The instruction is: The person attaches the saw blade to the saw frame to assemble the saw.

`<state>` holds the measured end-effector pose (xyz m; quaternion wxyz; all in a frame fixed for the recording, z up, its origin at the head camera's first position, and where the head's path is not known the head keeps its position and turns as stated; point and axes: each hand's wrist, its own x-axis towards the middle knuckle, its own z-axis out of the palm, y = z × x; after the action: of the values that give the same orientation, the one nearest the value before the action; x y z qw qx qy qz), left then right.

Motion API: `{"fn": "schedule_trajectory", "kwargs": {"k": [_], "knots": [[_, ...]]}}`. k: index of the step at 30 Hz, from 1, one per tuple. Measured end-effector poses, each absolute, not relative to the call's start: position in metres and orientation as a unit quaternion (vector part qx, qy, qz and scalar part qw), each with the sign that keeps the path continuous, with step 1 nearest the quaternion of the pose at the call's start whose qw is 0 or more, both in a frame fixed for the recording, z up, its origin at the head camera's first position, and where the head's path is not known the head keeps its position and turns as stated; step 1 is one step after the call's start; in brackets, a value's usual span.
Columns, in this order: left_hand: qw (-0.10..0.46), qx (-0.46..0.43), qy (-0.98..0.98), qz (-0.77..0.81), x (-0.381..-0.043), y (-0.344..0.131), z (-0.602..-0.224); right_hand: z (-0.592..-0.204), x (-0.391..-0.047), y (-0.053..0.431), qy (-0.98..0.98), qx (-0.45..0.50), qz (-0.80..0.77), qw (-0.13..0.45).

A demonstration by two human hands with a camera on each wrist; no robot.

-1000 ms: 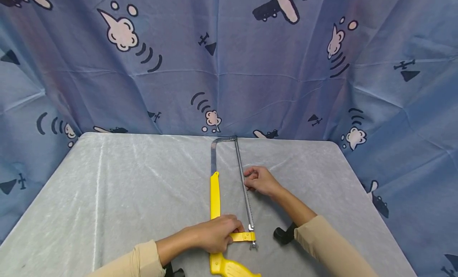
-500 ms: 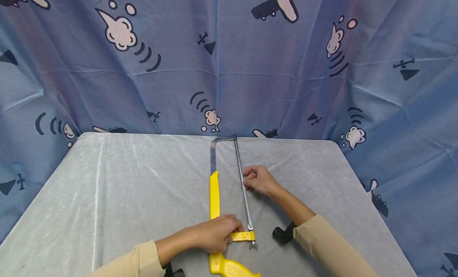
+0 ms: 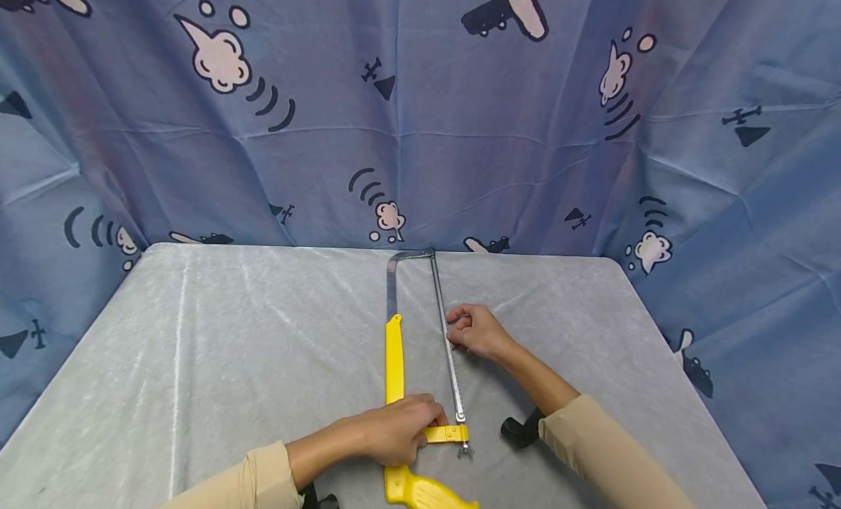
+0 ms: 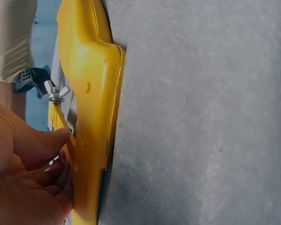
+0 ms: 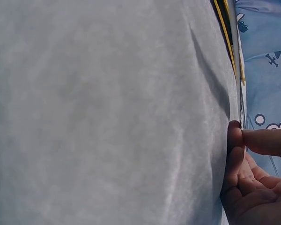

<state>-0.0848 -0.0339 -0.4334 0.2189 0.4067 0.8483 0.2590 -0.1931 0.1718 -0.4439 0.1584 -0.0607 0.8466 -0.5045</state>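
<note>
Hacksaw, head view: there the hacksaw [image 3: 395,359] lay, tip at the worktop's [image 3: 263,334] far edge, handle [image 3: 430,492] toward the near edge; stiff and fairly light, I judged, best taken by that handle, the thin blade [image 3: 455,377] likely springy and scratchy.
Left hand, head view: the left hand [image 3: 401,429] gripped the yellow end arm [image 3: 445,434]!
Right hand, head view: the right hand [image 3: 482,334] was at the blade, fingers bent.
Wing nut, left wrist view: thumb and fingers clamped the arm near the wing nut [image 4: 56,95].
Right fingers, right wrist view: thumb and forefinger nearly together, apparently pinching the blade.
</note>
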Motion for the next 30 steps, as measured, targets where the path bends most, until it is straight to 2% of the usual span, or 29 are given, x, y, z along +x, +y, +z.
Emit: {"fn": "schedule_trajectory", "kwargs": {"k": [30], "knots": [[0.243,0.398,0.844,0.264,-0.0860,-0.0334,-0.4323,-0.4439,-0.1894,0.1718,0.864,-0.045,-0.481,0.144]]}}
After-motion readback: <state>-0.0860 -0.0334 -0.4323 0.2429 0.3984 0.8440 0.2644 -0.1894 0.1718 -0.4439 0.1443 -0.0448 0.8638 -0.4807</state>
